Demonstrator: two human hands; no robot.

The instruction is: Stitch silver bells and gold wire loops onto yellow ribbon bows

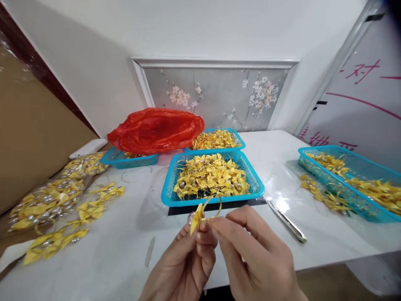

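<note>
My left hand [184, 267] and my right hand [253, 259] meet at the table's near edge, fingers pinched together on one small yellow bow [196, 219] with a thin gold cord loop [213, 207] arching above it. Both hands grip this piece. Just beyond them stands a blue basket [167, 184] heaped with the same yellow bows.
A second blue basket [238, 140] of bows and one under a red plastic bag [156, 129] sit further back. Another blue basket [351, 156] stands at right, loose bows [326, 196] beside it. Metal tweezers [286, 221] lie right of my hands. Bagged and loose bows [62, 200] cover the left.
</note>
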